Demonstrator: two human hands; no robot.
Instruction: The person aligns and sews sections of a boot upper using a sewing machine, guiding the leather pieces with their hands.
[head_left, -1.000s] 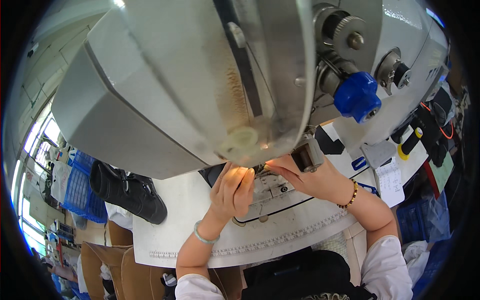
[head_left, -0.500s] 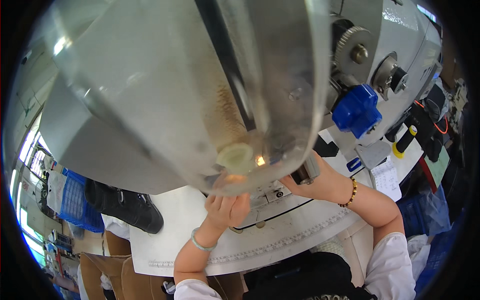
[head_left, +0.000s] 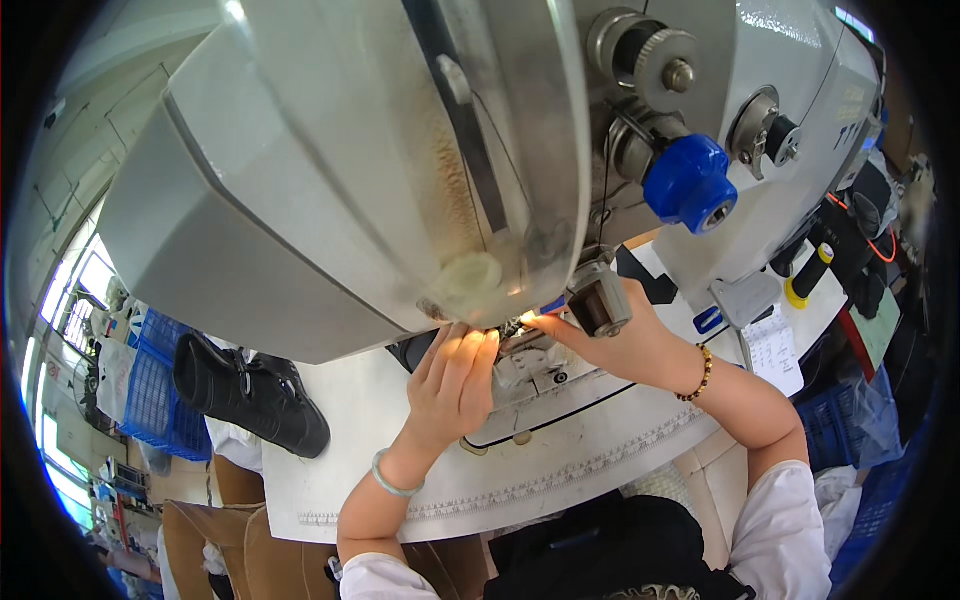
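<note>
A grey-white sewing machine (head_left: 300,190) fills the upper view, its needle area lit by a small light. Under the head, my left hand (head_left: 455,385), with a pale bangle at the wrist, has its fingers pressed together close to the needle. A dark piece (head_left: 408,352) shows beside those fingers, mostly hidden by the machine. From the right, my right hand (head_left: 640,345), with a beaded bracelet, reaches its thumb to the needle area. A metal cylinder (head_left: 600,305) covers part of this hand. What the fingertips grip is too small and hidden to make out.
A black ankle boot (head_left: 250,395) lies on the left of the white table (head_left: 350,490), by blue crates (head_left: 160,375). A printed ruler strip (head_left: 540,490) runs along the front edge. At the right are a black-and-yellow thread spool (head_left: 810,275), a notebook (head_left: 772,350) and a blue knob (head_left: 690,185).
My view has shifted, so the machine head looks higher and sharper. More of my left fingers and the dark piece show. My left hand has moved slightly up; both hands stay near the needle.
</note>
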